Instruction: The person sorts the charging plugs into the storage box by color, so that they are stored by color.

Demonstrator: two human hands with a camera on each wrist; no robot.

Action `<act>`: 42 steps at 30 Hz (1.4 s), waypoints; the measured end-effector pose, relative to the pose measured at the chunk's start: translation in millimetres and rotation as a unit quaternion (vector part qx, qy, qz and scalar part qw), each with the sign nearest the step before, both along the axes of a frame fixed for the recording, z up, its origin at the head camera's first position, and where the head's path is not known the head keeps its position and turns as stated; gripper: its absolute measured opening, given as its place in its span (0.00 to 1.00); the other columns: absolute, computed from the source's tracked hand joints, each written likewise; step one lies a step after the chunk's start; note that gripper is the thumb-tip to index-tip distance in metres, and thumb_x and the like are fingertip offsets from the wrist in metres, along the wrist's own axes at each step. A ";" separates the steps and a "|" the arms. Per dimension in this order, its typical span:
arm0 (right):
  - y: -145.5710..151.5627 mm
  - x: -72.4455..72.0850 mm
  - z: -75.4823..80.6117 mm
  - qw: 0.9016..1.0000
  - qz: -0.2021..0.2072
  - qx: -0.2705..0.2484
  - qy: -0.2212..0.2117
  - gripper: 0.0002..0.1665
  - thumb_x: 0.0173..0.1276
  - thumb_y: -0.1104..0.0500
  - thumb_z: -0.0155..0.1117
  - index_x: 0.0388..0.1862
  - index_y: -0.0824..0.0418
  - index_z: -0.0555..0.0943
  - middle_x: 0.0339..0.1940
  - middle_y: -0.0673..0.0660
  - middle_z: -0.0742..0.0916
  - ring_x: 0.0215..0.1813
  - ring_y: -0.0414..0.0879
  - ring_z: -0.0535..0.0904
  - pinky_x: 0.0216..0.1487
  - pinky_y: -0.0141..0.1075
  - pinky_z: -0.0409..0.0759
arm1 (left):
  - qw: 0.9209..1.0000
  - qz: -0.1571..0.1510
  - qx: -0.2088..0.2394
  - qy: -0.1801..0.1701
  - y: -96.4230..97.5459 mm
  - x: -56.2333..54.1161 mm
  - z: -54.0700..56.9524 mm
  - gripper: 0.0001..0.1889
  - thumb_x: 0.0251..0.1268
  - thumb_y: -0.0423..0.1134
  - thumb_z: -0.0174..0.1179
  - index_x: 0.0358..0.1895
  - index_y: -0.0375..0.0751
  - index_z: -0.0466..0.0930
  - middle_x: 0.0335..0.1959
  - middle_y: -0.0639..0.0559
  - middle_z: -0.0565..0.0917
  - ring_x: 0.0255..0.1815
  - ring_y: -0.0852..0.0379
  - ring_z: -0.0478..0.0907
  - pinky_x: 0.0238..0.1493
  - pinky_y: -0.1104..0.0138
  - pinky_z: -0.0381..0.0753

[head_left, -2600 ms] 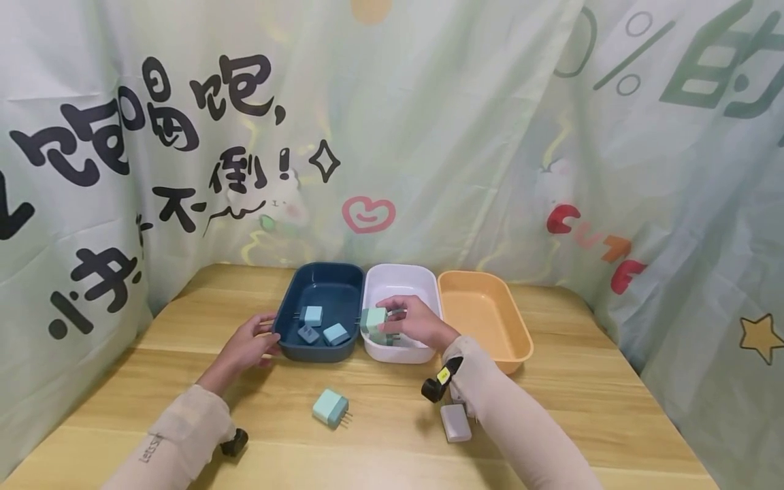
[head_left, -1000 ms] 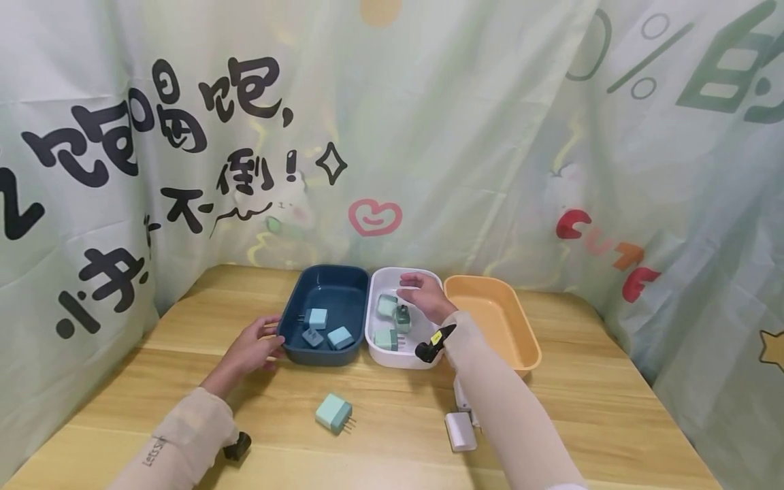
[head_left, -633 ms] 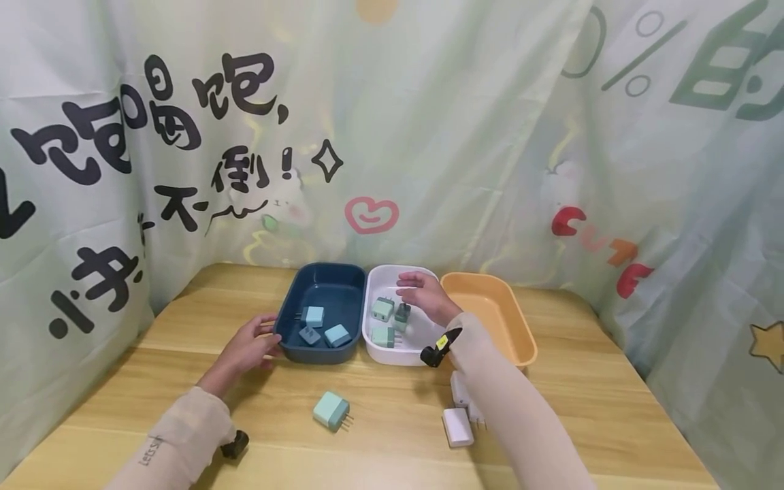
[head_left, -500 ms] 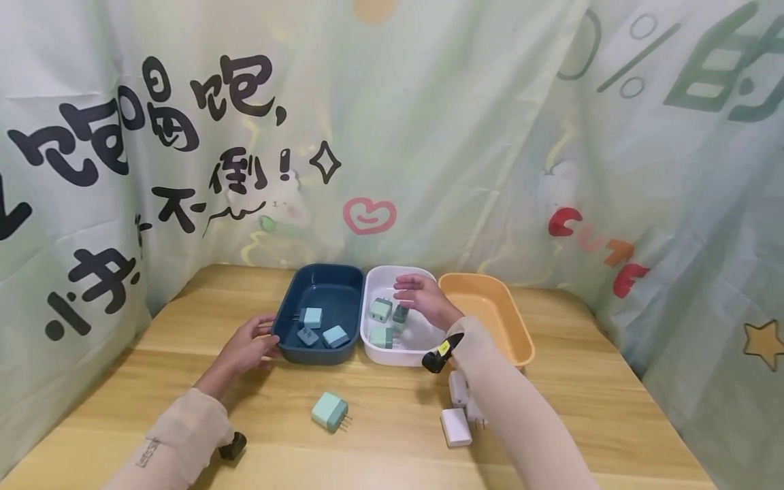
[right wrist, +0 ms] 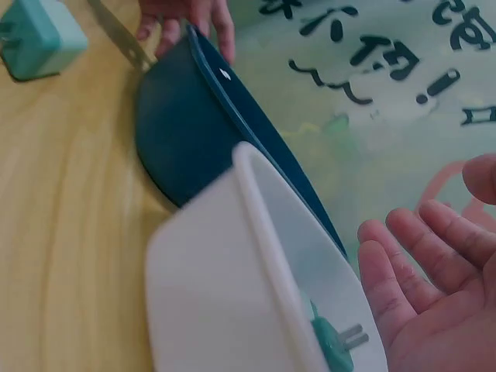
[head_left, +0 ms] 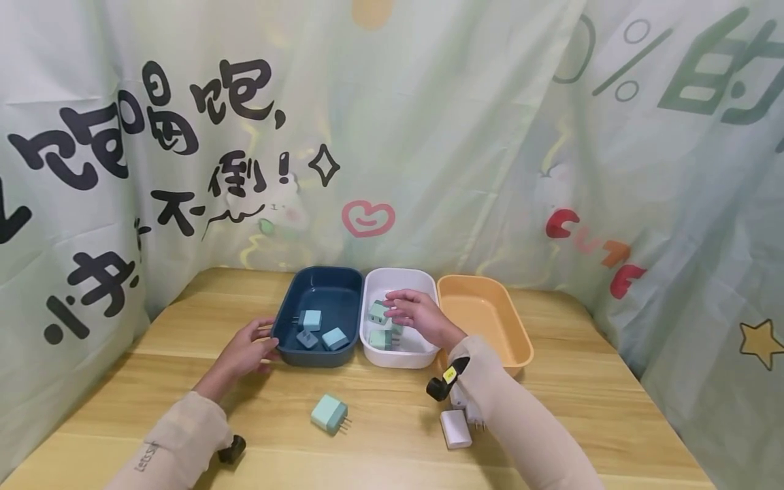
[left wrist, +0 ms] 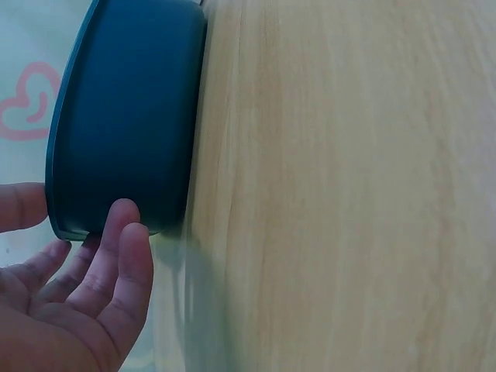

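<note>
Left hand (head_left: 245, 350) lies low at about 9 o'clock, fingers relaxed and extended toward 2 o'clock; right hand (head_left: 416, 314) hovers near centre, palm open, fingers straight, pointing toward 10 o'clock.

Head view: you look forward and down from above the near edge of the table (head_left: 392, 408), facing the printed curtain (head_left: 429, 122); all 3 trays sit at mid distance, both forearms in frame.

Left wrist view: the camera sits low and very close, rolled sideways, looking past your left hand (left wrist: 70, 302) along the tabletop at the outer wall of the blue tray (left wrist: 124, 116).

Right wrist view: also close and tilted, it looks past your right hand (right wrist: 434, 287) across the white tray (right wrist: 256, 232) toward the blue tray.

Shared: the blue tray appears in all 3 views; the right wrist view also catches your left hand's fingers at its far end.
</note>
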State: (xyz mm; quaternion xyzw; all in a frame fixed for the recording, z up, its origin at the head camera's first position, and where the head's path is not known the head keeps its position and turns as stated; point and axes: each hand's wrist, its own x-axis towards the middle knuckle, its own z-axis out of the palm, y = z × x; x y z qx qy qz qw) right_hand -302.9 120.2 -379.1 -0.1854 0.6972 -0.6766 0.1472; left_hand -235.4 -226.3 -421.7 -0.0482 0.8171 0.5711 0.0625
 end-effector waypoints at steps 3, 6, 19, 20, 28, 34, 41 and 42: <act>-1.5 8.4 -0.7 1.000 0.020 -0.003 0.011 0.22 0.77 0.64 0.44 0.62 0.80 0.67 0.59 0.76 0.76 0.59 0.68 0.74 0.63 0.56 0.68 | 1.000 0.002 -0.002 -0.008 0.1 0.1 0.3 0.28 0.73 0.33 0.49 0.73 0.40 0.55 0.66 0.31 0.65 0.43 0.47 0.80 0.36 0.59 0.80; -3.6 15.8 -0.7 0.999 0.039 -0.001 0.022 0.22 0.76 0.64 0.45 0.61 0.81 0.66 0.60 0.78 0.75 0.59 0.68 0.74 0.62 0.58 0.67 | 1.000 0.005 -0.004 -0.014 0.3 -0.8 1.3 0.27 0.73 0.34 0.49 0.73 0.41 0.55 0.67 0.32 0.65 0.44 0.46 0.80 0.37 0.59 0.81; -19.4 45.4 -8.2 0.992 0.104 0.056 0.049 0.23 0.74 0.63 0.50 0.61 0.78 0.70 0.57 0.74 0.78 0.56 0.65 0.78 0.56 0.49 0.76 | 1.000 0.000 -0.005 -0.007 -0.5 -1.9 -0.6 0.27 0.73 0.33 0.49 0.73 0.39 0.56 0.66 0.30 0.66 0.43 0.47 0.80 0.37 0.59 0.81; -20.8 47.4 -9.2 0.991 0.109 0.057 0.048 0.23 0.74 0.63 0.51 0.61 0.78 0.70 0.57 0.74 0.78 0.56 0.66 0.77 0.56 0.49 0.76 | 1.000 0.000 -0.004 -0.007 -0.6 -2.1 -0.9 0.27 0.73 0.33 0.49 0.73 0.39 0.56 0.66 0.30 0.66 0.43 0.47 0.80 0.37 0.59 0.81; -31.0 61.4 -19.9 0.984 0.157 0.065 0.060 0.20 0.70 0.67 0.54 0.58 0.77 0.73 0.55 0.77 0.78 0.54 0.63 0.79 0.55 0.50 0.77 | 1.000 0.002 -0.008 -0.010 -1.1 -2.3 -1.0 0.27 0.73 0.33 0.50 0.73 0.40 0.56 0.66 0.30 0.65 0.43 0.46 0.80 0.38 0.58 0.81; -38.6 72.7 -29.7 0.973 0.192 0.102 0.074 0.19 0.68 0.68 0.56 0.57 0.74 0.75 0.54 0.71 0.81 0.52 0.54 0.82 0.52 0.37 0.78 | 1.000 0.000 -0.008 -0.010 -1.3 -2.6 -0.9 0.27 0.73 0.33 0.49 0.73 0.40 0.56 0.66 0.30 0.65 0.43 0.47 0.81 0.38 0.58 0.81; -46.8 80.3 -40.5 0.959 0.210 0.159 0.105 0.17 0.69 0.63 0.60 0.55 0.67 0.79 0.52 0.58 0.85 0.53 0.42 0.80 0.57 0.32 0.72 | 1.000 0.000 -0.007 -0.008 -1.2 -2.6 -0.6 0.27 0.73 0.33 0.49 0.73 0.40 0.56 0.66 0.30 0.65 0.42 0.48 0.81 0.37 0.59 0.81; -48.0 81.0 -42.2 0.958 0.212 0.165 0.105 0.17 0.70 0.62 0.60 0.55 0.67 0.79 0.52 0.57 0.85 0.52 0.40 0.79 0.57 0.32 0.72 | 1.000 0.000 -0.007 -0.007 -1.1 -2.5 -0.4 0.27 0.73 0.33 0.49 0.73 0.40 0.56 0.66 0.30 0.65 0.42 0.48 0.81 0.37 0.59 0.81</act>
